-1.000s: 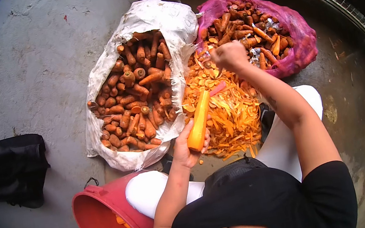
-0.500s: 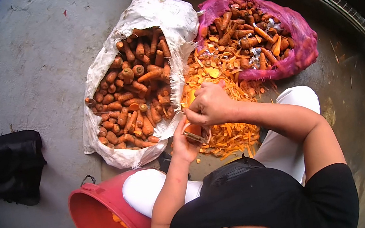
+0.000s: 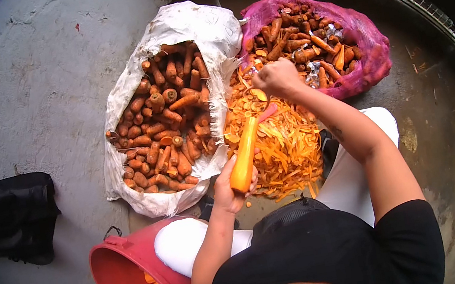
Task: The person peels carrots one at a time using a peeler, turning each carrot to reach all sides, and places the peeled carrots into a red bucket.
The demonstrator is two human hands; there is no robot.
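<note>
A peeled, bright orange carrot (image 3: pixel 245 156) points away from me, its thick end in my left hand (image 3: pixel 229 187), whose fingers wrap around it. My right hand (image 3: pixel 278 78) is a closed fist beyond the carrot's tip, over the peelings. A flat, reddish tool (image 3: pixel 268 112) shows just below that fist; its grip is hidden by the fingers. Under both hands spreads a heap of carrot peelings (image 3: pixel 290 155), with some cut ends among them.
A white sack (image 3: pixel 200 20) of unpeeled carrots lies opened on the left. Behind the heap, a pink mesh sack (image 3: pixel 376 51) holds more carrots. A red bucket (image 3: pixel 131 251) with some orange pieces tilts beside my left knee. Dark cloth (image 3: pixel 8 215) lies at far left.
My right hand has moved away from the left hand, out past the carrot's tip. My left hand now shows the carrot's length, with its thick end toward me.
</note>
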